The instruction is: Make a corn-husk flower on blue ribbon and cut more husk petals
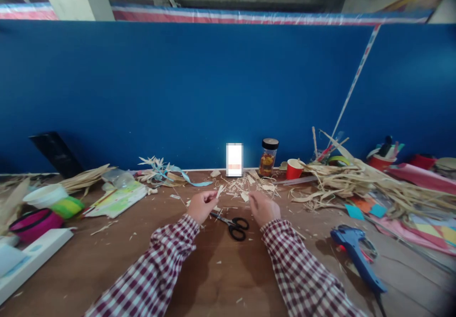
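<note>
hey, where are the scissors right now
In the head view, the black-handled scissors lie on the brown table, below centre, between the left hand and the right hand.

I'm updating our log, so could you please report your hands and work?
Left hand pinching a pale strip; right hand opposite, hold unclear. Scissors lying between the hands. Loose scraps scattered just beyond.

Craft workshop, by its contents. One brown table (217, 283) littered with dry plant-fibre strips (356, 180), scissors (230, 223), corded blue glue gun (359, 257). Blue partition (178, 93) behind.
</note>
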Available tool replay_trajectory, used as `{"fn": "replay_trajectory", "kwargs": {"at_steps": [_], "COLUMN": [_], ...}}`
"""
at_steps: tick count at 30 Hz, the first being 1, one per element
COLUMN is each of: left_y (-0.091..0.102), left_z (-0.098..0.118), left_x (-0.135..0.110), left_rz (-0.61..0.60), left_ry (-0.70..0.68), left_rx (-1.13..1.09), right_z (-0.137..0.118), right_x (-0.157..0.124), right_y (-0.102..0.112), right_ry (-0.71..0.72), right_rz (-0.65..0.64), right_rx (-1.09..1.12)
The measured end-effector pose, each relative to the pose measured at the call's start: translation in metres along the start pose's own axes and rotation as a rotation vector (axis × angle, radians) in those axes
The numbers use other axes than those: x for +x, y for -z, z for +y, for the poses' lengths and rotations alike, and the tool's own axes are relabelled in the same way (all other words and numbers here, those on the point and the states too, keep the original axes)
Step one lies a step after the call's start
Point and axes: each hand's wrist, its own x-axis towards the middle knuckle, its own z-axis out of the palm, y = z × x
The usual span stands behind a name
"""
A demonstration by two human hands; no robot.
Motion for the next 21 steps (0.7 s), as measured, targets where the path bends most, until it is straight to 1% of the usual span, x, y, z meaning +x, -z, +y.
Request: {"fn": "replay_trajectory", "kwargs": {"at_steps": [3, 5, 7, 10, 12, 17, 21], "left_y": [-0.021, -0.032, -0.039, -0.042, -0.041, -0.038, -0.039], "left_z": [0.0, 0.0, -0.001, -0.002, -0.002, -0.003, -0.004], "left_x": [-0.015, -0.022, -0.027, -0.03, -0.031, -0.036, -0.037], "left_rz": [-0.003, -0.003, 0.011, 0.024, 0.008, -0.048, -0.035], "left_ry": [0.108, 0.154, 0.223, 0.315, 0.313, 0.266, 0.29], "left_rx": [-0.273, -0.402, -0.547, -0.73, -0.768, -0.77, -0.774], "right_z": [-0.011, -0.018, -0.023, -0.027, -0.027, -0.028, -0.032], "right_x": [-0.005, -0.009, -0.012, -0.014, -0.015, -0.016, -0.018], "right_y": [0.005, 0.009, 0.011, 0.009, 0.006, -0.001, -0.001], "right_ry": [0.104, 0.156, 0.19, 0.218, 0.223, 0.195, 0.15], "right_rz": [0.066, 0.082, 0.073, 0.053, 0.04, 0.03, -0.008], "right_rx": [0.083, 0.132, 0.169, 0.211, 0.233, 0.304, 0.327]}}
